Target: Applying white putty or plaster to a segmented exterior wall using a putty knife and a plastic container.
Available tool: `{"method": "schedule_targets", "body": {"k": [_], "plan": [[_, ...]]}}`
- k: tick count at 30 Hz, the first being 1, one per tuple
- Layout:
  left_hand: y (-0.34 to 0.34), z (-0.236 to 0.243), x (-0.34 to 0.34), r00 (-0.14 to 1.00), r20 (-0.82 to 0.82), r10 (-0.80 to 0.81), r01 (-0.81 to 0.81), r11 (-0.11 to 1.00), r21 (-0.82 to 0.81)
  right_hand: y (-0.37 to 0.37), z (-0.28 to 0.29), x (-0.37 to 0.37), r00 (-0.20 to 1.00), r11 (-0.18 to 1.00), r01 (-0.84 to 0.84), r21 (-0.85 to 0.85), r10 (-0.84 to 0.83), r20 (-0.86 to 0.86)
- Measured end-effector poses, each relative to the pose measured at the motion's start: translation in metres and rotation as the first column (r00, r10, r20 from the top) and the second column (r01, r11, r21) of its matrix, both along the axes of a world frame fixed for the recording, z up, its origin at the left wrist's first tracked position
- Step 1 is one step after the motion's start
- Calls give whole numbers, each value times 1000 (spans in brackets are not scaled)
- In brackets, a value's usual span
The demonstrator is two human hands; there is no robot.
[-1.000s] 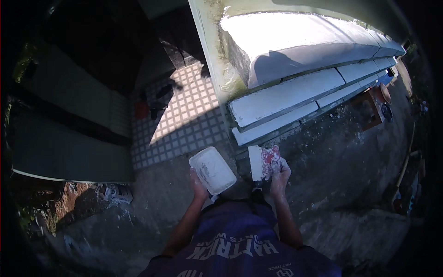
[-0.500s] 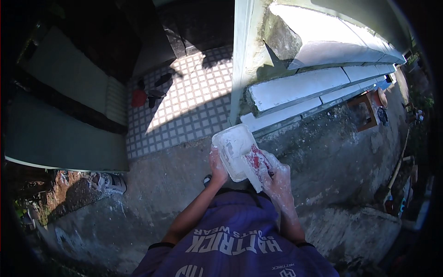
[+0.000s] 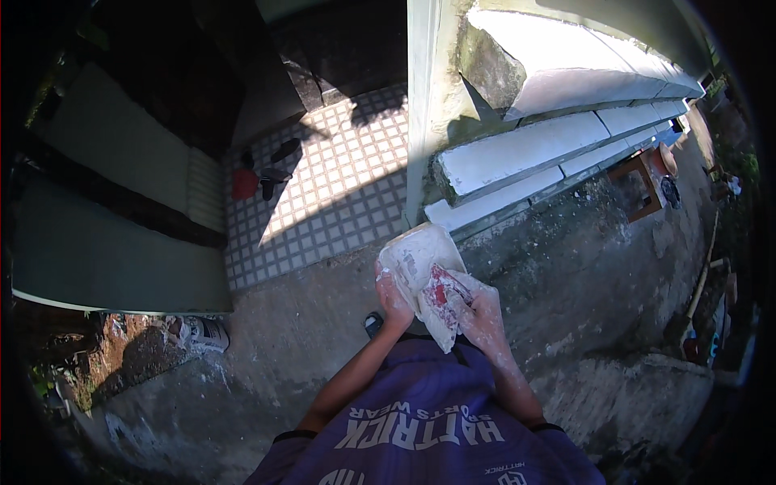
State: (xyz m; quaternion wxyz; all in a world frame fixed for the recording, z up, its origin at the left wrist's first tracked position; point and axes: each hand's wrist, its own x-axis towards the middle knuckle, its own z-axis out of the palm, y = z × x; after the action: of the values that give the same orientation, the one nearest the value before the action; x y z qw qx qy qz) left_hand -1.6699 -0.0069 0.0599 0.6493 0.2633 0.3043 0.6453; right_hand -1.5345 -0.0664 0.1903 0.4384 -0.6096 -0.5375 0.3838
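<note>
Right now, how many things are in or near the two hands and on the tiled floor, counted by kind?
White flat board, held by the left hand: 1
Red-stained whitish cloth, under the right hand: 1
Red container on the tiled floor: 1
Dark sandals on the tiles, apparently: 2
Total: 5

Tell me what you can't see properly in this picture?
- Right hand, head view: its fingertips are behind the red-and-white cloth, so its grip is unclear.
- White slab in the left hand: the cloth covers its near edge.
- Feet: only one dark shoe shows; the purple shirt hides the rest.
</note>
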Motion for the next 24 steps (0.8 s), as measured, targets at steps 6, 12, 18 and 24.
{"method": "schedule_targets", "body": {"k": [6, 12, 18, 24], "plan": [[2, -8, 13, 992, -119, -37, 51, 992, 116, -5, -21, 10, 960, 992, 122, -31, -126, -249], [-2, -44, 22, 963, -269, 11, -4, 1000, 27, -3, -31, 38, 861, 962, 264, -73, -269, -433], [6, -46, 7, 984, -173, -41, 7, 981, -193, -12, -34, 86, 680, 918, 360, -164, -379, -627], [0, -70, -38, 966, -255, 30, -87, 973, -216, -14, -85, 127, 200, 895, 400, -198, -296, -934]]}}
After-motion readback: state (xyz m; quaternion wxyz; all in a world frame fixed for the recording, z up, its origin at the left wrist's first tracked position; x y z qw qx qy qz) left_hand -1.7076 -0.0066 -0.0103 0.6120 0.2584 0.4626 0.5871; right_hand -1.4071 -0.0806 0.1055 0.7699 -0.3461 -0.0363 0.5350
